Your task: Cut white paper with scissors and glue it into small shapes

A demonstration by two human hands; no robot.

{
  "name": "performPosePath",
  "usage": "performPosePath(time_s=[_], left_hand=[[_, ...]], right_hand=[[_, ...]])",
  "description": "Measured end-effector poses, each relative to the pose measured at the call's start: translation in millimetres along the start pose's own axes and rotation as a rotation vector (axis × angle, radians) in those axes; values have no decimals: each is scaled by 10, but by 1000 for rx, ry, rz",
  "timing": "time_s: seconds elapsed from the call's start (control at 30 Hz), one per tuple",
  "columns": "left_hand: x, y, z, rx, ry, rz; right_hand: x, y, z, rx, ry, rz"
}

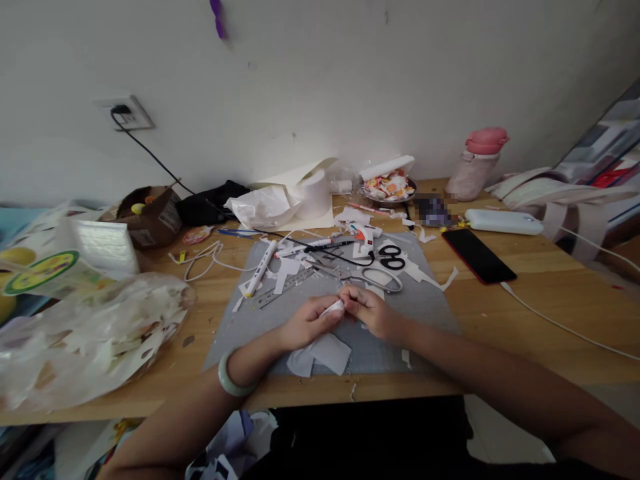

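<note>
Over the grey cutting mat (230,333) my two hands meet. My left hand (313,321), a pale bangle on its wrist, is closed on a small white piece (334,307) that looks like rolled or folded paper. The fingers of my right hand (367,312) pinch at the right end of the same piece; its far end is hidden by them. Below my hands lie white paper pieces (327,353). Just beyond are black-handled scissors (391,257), a second pair with grey handles (383,280), a glue gun (367,239), a white pen-like tool (261,269) and a metal ruler (285,288).
A plastic bag of scraps (100,340) covers the table's left side. Along the wall stand a cardboard box (150,217), a white roll (315,193), a bowl of wrapped bits (390,187) and a pink bottle (475,167). A phone (479,255) with a cable lies right.
</note>
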State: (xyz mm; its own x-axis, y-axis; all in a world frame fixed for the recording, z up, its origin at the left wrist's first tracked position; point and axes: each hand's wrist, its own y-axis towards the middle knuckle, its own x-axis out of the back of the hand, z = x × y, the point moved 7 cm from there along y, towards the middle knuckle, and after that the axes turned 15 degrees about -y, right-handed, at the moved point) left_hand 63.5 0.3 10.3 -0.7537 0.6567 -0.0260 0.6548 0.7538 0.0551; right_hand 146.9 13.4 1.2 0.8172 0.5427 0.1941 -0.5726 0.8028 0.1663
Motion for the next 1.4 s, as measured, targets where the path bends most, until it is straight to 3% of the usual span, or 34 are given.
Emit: performPosePath(time_s=[0.13,0.23,0.63,0.8,0.93,1.27,1.4], left_hand=[[-17,-6,-3,-20,-101,27],[3,-4,-17,-49,-121,19],[1,23,15,1,-32,1],[-26,4,8,-10,-84,48],[-19,4,-28,-60,-137,48],[3,14,57,25,-74,-3],[-23,-1,40,25,-45,49]], right_hand=[[-70,-19,-165,-190,290,15],[-44,-23,-198,-247,376,-6],[103,12,83,91,-192,-84],[-31,-11,-101,-109,180,44],[-50,-24,-172,-273,443,36],[52,-17,-43,-60,-86,-31],[-16,-33,-89,-111,74,20]])
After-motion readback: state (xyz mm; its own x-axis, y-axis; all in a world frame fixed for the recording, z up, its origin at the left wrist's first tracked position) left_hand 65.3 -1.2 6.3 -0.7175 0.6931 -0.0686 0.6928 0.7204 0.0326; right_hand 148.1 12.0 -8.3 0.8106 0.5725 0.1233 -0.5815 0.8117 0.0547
